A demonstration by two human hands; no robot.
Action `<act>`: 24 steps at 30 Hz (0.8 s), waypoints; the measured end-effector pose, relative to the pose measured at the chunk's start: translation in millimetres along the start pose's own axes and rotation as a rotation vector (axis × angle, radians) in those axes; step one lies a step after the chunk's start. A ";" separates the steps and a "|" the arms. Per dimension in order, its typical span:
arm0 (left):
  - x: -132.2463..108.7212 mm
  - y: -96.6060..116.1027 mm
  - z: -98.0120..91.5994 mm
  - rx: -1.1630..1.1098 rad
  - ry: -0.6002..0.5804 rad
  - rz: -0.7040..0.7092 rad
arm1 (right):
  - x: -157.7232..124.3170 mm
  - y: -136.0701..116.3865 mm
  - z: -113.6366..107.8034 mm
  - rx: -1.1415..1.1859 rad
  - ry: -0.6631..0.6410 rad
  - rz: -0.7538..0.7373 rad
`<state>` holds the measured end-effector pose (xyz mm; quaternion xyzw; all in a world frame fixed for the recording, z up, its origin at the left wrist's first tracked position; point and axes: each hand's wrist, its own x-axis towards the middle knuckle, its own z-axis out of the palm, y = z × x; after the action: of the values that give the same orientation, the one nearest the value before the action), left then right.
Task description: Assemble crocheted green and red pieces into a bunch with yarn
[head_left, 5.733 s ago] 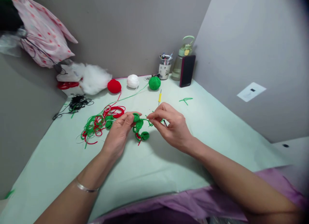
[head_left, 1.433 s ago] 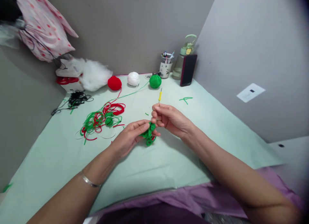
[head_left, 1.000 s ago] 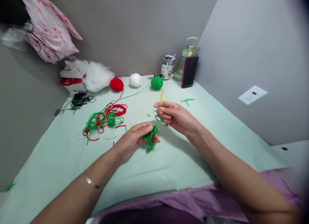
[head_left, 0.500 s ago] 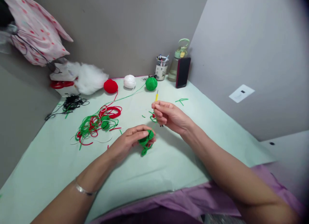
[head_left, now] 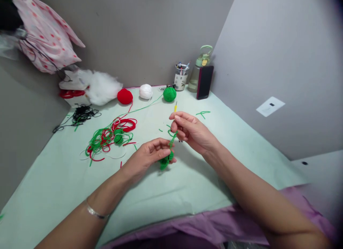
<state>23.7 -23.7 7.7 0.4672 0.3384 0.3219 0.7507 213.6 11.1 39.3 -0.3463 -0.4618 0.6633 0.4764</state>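
My left hand [head_left: 152, 154] is closed around a small green crocheted piece [head_left: 165, 162], its thumb lying over the top; part of the piece is hidden by the fingers. A little higher and to the right, my right hand [head_left: 189, 129] pinches a yellow-handled crochet hook [head_left: 175, 108], whose thin metal end points up and away. A green yarn strand [head_left: 173, 139] runs between the two hands, from the crocheted piece up to the right fingers. Green scraps and small dark bits lie on the table just behind the right fingers.
Red [head_left: 125, 96], white [head_left: 145, 91] and green yarn balls [head_left: 169, 94] sit along the back. Tangled yarn [head_left: 100, 140] with a green crocheted ball [head_left: 118, 137] lies left. A pen cup [head_left: 180, 79], a bottle [head_left: 194, 79] and a phone [head_left: 205, 82] stand back right; white stuffing [head_left: 104, 88] is back left.
The green piece has turned in my left hand, and its dangling end no longer hangs below. A green strand now stretches up to my right hand. The view has shifted slightly.
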 end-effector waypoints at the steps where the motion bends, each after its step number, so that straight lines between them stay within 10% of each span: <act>1: 0.4 0.4 -0.1 -0.006 0.005 0.003 | -0.3 -0.3 0.7 -0.002 -0.004 0.000; 11: 1.6 4.0 -6.1 -0.034 0.091 0.062 | 2.0 -4.3 -1.9 0.016 0.170 -0.168; 24: 1.5 11.5 -14.3 0.040 0.303 0.183 | -5.7 -5.2 2.6 -0.390 0.089 -0.271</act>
<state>11.0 -11.5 13.2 0.4571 0.4102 0.4489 0.6491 214.7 5.6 45.2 -0.3953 -0.6020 0.4756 0.5051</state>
